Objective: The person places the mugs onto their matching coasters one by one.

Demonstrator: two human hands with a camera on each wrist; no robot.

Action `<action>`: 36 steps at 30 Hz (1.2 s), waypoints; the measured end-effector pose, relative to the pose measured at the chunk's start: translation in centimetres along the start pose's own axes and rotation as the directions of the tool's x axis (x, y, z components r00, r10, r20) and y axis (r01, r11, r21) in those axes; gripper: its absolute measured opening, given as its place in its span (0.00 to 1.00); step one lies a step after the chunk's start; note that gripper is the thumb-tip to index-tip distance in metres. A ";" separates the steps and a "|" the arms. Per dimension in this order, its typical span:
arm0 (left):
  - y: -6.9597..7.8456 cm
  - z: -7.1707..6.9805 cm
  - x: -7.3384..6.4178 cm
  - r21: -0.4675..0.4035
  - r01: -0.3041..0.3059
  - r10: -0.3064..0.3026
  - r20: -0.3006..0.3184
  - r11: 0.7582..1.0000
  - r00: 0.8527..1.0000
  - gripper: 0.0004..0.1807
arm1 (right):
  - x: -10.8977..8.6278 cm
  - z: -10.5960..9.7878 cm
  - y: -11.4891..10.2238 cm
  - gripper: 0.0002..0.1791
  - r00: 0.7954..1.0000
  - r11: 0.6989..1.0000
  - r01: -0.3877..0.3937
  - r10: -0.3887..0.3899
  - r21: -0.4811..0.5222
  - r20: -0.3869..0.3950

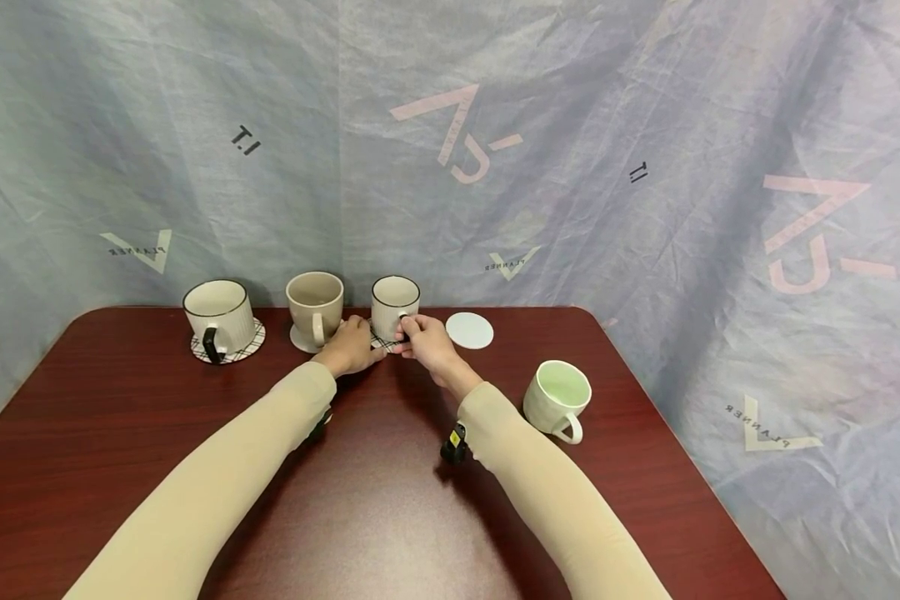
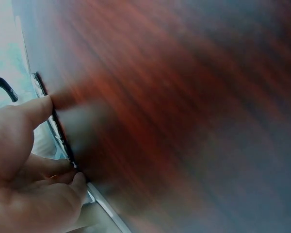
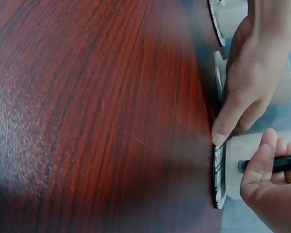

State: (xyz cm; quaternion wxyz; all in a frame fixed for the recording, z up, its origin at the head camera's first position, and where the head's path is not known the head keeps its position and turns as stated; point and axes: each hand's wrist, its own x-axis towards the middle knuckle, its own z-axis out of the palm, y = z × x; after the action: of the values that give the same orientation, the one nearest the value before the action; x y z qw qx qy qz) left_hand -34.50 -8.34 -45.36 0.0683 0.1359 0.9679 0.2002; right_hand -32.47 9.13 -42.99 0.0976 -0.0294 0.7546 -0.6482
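At the back of the table, my right hand holds the black handle of a white ribbed mug with a dark rim. The mug is upright over a round black-and-white patterned coaster. My left hand reaches to the coaster's left side. In the left wrist view, its thumb and fingertips pinch the coaster's edge. Just left of that hand, a beige mug sits on a pale coaster, partly hidden by the hand.
Far left, another white black-handled mug stands on a patterned coaster. A bare white coaster lies right of my right hand. Nearer, a light green mug stands beside the right forearm. A grey printed cloth hangs behind the dark-red table.
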 end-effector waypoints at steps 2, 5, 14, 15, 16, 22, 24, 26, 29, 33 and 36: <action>0.2 -0.3 -0.2 -0.001 0.006 -0.006 0.009 1.000 1.000 0.42 | 0.1 0.0 0.0 0.18 1.000 1.000 0.000 0.000 0.001 -0.003; 0.2 -0.3 -0.1 0.002 0.007 -0.008 0.013 1.000 1.000 0.41 | 0.2 0.0 0.2 0.17 1.000 1.000 0.002 -0.002 0.002 -0.005; 0.3 -0.1 -0.1 -0.004 0.001 -0.001 0.001 1.000 1.000 0.41 | 0.4 0.0 0.6 0.16 1.000 1.000 0.000 0.000 0.017 -0.013; 0.3 -0.1 -0.1 -0.008 0.001 -0.001 0.001 1.000 1.000 0.41 | 0.4 0.0 0.6 0.15 1.000 1.000 -0.003 0.003 0.018 -0.014; 0.3 -0.1 -0.1 -0.009 -0.001 0.001 -0.001 1.000 1.000 0.41 | 0.4 0.0 0.6 0.15 1.000 1.000 -0.004 0.004 0.018 -0.015; -0.6 0.6 0.6 -0.018 -0.010 0.009 -0.022 1.000 1.000 0.41 | 0.3 0.0 0.4 0.16 1.000 1.000 -0.009 0.009 0.018 0.008; -0.9 0.8 0.9 -0.013 -0.017 0.017 -0.024 1.000 1.000 0.41 | 0.3 -0.1 0.4 0.16 1.000 1.000 -0.012 0.011 0.024 0.019; -1.1 1.0 1.0 -0.019 -0.023 0.023 -0.026 1.000 0.999 0.42 | 0.3 -0.1 0.5 0.16 1.000 0.999 -0.013 0.012 0.033 0.025; -1.0 0.8 0.9 -0.017 -0.021 0.021 -0.024 1.000 0.999 0.42 | 0.4 -0.2 0.8 0.18 1.000 0.999 -0.008 0.007 0.045 0.031; -0.8 0.7 0.8 -0.022 -0.015 0.014 -0.025 1.000 1.000 0.41 | 0.3 -0.2 1.0 0.19 1.000 0.999 0.005 -0.006 0.033 0.024; -0.8 0.9 0.9 -0.024 -0.014 0.014 -0.029 1.000 0.999 0.41 | 0.0 -0.4 0.9 0.21 1.000 1.000 0.004 -0.005 0.014 0.014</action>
State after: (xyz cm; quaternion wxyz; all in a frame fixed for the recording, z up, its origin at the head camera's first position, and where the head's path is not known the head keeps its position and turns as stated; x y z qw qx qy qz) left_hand -35.34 -8.47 -46.53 0.0546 0.1390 0.9653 0.2144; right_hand -32.49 9.65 -43.82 0.1017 -0.0351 0.7492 -0.6536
